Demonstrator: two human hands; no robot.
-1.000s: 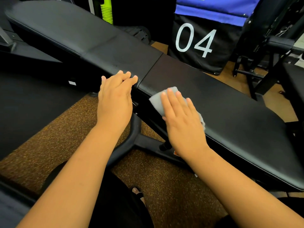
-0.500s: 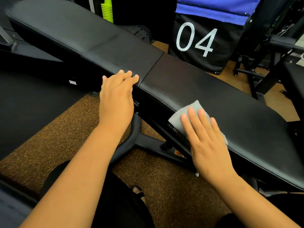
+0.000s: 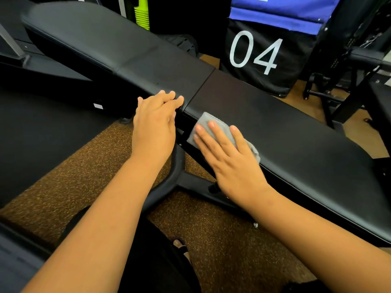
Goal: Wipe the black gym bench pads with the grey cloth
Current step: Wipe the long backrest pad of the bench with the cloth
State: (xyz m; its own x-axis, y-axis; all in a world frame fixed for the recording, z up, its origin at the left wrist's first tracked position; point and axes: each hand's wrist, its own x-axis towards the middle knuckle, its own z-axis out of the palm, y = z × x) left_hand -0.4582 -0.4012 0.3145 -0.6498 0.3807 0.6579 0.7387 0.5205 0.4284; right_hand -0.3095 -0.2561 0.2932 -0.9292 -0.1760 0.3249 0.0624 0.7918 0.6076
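A black gym bench runs from upper left to lower right, made of a long back pad [image 3: 118, 47] and a seat pad [image 3: 296, 140] that meet at a seam. My right hand [image 3: 230, 161] presses flat on the grey cloth [image 3: 206, 123], which lies over the near edge of the seat pad close to the seam. Most of the cloth is hidden under my fingers. My left hand [image 3: 154, 123] rests with fingers together on the near corner of the back pad, just left of the seam, holding nothing.
The bench's black frame tube [image 3: 169, 187] stands on brown speckled floor [image 3: 222, 240] below my hands. A black and blue box marked "04" [image 3: 260, 56] stands behind the bench. More black equipment fills the right [image 3: 349, 70] and left [image 3: 42, 127] sides.
My right hand slid the cloth right along the seat pad's near edge, then back left toward the seam. The left hand stayed on the back pad's corner.
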